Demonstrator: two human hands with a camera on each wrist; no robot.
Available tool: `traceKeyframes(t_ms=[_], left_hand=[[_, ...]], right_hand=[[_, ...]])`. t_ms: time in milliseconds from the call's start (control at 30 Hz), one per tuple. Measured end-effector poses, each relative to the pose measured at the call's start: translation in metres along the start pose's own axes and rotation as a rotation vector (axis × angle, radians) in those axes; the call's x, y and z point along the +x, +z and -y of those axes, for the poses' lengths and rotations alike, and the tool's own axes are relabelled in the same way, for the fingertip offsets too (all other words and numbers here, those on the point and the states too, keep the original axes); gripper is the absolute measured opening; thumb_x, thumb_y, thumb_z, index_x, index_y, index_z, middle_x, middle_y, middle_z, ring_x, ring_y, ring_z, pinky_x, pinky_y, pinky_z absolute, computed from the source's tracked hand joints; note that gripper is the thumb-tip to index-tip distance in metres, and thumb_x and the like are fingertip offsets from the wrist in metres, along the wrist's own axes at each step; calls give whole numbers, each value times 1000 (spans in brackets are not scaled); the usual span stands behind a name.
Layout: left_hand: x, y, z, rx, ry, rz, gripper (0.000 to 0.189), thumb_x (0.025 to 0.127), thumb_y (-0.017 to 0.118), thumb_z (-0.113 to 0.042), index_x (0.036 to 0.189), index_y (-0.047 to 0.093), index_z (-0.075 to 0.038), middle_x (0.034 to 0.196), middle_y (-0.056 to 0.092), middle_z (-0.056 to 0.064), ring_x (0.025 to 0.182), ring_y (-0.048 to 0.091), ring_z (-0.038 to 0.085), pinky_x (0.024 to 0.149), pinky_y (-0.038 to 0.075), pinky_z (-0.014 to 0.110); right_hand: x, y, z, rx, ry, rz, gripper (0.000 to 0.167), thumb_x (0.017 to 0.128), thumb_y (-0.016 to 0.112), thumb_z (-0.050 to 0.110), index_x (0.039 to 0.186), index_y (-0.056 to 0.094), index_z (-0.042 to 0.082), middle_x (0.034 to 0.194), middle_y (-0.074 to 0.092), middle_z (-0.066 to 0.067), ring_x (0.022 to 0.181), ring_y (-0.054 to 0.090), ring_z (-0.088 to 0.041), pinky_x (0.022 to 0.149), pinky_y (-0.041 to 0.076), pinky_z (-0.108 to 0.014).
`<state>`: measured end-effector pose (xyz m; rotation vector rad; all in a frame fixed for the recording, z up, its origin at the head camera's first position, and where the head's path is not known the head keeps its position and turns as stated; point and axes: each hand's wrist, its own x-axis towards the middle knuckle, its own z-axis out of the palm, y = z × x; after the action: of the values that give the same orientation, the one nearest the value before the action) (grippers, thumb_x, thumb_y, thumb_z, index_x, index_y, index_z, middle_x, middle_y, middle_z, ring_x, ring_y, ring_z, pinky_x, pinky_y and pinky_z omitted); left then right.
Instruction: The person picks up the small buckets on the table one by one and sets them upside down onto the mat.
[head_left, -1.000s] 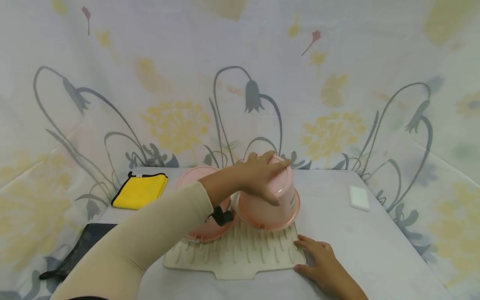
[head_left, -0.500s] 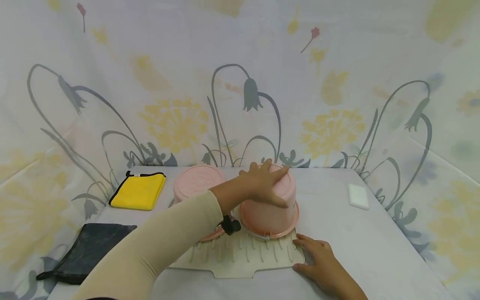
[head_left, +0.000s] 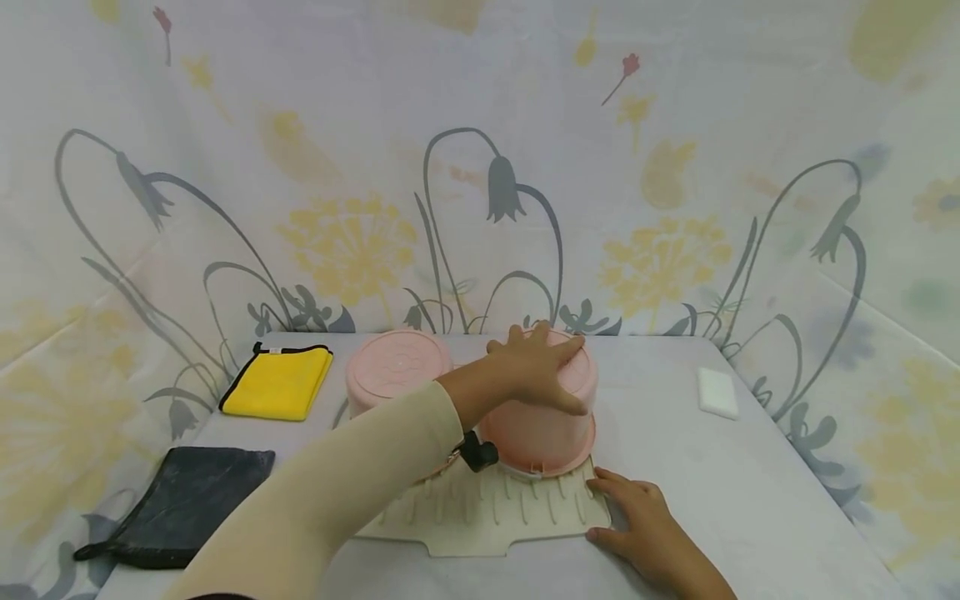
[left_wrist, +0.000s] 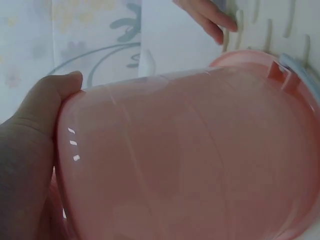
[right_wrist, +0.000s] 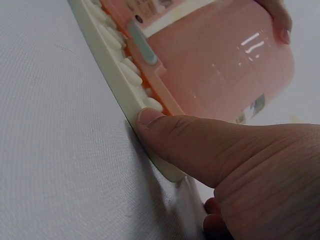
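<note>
Two pink plastic buckets are upside down on a cream ribbed drying rack (head_left: 468,521). My left hand (head_left: 536,367) grips the upturned bottom of the right-hand bucket (head_left: 551,429), fingers spread across it. In the left wrist view, the thumb lies along the edge of that bucket's (left_wrist: 160,160) bottom. The second bucket (head_left: 397,367) stands to its left, its lower part hidden behind my sleeve. My right hand (head_left: 648,521) holds the rack's right front corner. In the right wrist view, its thumb presses on the rack's edge (right_wrist: 120,90).
A folded yellow cloth (head_left: 277,383) with black trim lies at the back left. Nearer on the left is a dark cloth (head_left: 187,500), partly off the table's edge. A small white block (head_left: 717,393) lies at the far right. A patterned curtain (head_left: 480,167) hangs behind the table.
The right-hand bucket was tilted a second ago and has come down level on the rack. My left hand and forearm have shifted slightly right; the right hand has stayed put.
</note>
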<state>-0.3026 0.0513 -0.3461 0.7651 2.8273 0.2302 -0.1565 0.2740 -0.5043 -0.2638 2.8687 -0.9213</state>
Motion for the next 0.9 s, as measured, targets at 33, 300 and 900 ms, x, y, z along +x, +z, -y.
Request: traceKeyframes(t_ms=[33, 300, 900], left_hand=[[1, 0, -2, 4, 2, -3, 103, 78, 68, -83, 163, 17, -55, 175, 15, 8, 153, 24, 48, 105, 37, 72], [2, -1, -13, -21, -70, 18, 105, 76, 68, -84, 163, 19, -54, 176, 13, 11, 157, 19, 49, 107, 36, 72], [-3, 1, -13, -43, -121, 26, 108, 76, 67, -86, 164, 13, -53, 177, 8, 9, 159, 16, 46, 112, 32, 73]], right_hand=[[0, 0, 0, 1, 3, 0, 68, 84, 84, 49, 143, 62, 24, 163, 47, -5, 141, 38, -42, 108, 40, -70], [-1, -2, 1, 13, 2, -2, 66, 85, 84, 48, 143, 62, 25, 163, 47, -5, 141, 38, -40, 108, 40, -69], [-2, -3, 5, 25, -9, 0, 68, 85, 84, 46, 144, 61, 22, 163, 47, -7, 140, 39, -41, 107, 41, -69]])
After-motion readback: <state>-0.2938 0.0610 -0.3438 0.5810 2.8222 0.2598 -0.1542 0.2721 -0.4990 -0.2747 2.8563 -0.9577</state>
